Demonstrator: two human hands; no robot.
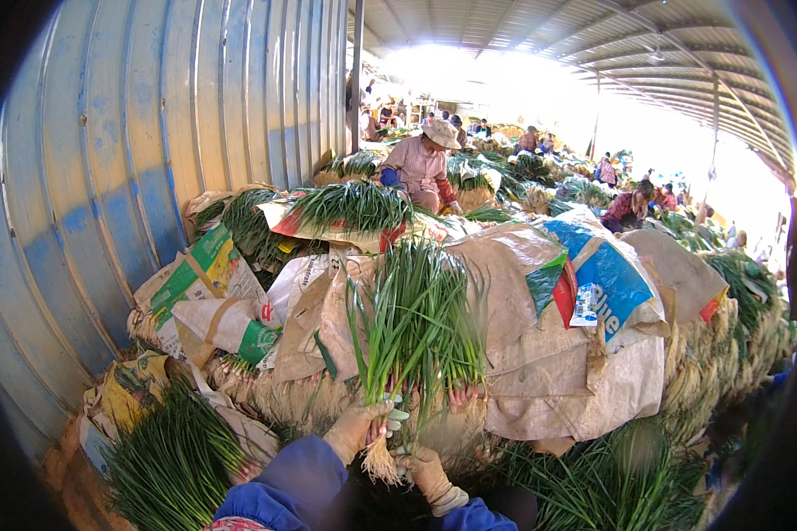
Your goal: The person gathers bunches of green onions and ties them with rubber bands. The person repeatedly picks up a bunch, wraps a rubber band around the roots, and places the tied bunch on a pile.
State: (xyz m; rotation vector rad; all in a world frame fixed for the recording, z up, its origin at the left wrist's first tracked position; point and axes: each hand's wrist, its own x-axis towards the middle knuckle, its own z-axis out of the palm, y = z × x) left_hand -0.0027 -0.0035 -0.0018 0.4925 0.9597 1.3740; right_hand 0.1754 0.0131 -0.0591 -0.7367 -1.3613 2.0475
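My left hand, in a pale glove, is closed round the stems of a small bunch of green onions; their roots hang below and their green leaves rise upright. Just right of and below those roots, my right hand, also gloved, has its fingers bent near the base of a thin green stem; whether it grips the stem is hard to tell. Behind both hands, more green onions lie on woven sacks, their pinkish bulbs and roots towards me.
Loose green onions lie at lower left and lower right. A corrugated metal wall stands at left. Covered onion stacks fill the middle. Beyond them a person in a sun hat sits, with several people farther back under the roof.
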